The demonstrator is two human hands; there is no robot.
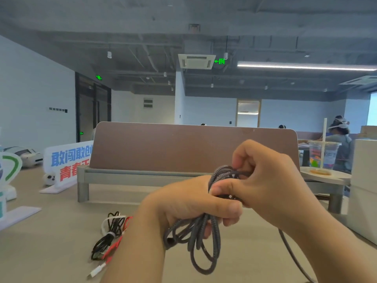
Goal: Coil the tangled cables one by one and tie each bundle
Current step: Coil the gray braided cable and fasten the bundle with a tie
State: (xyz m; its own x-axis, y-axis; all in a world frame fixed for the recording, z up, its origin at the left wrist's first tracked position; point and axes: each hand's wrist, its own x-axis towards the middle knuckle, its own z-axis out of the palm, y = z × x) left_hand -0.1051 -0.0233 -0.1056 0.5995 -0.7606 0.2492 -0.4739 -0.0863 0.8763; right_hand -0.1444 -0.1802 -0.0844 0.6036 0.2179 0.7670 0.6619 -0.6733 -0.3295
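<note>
Two hands, one grey braided cable (216, 237) at centre frame.
Left hand (189, 203) has its fingers (229, 220) wrapped round the coil's middle, loops dangling below; right hand (271, 180) pinches the top strands; black, white and red cables (111, 234) lie on the counter (51, 242) at lower left.

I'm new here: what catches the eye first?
Two hands mid-frame: the left hand grips a coil of dark braided cable, loops hanging below, while the right hand pinches its top. Left of them on the table lies a tangle of black, red and white cables.
</note>
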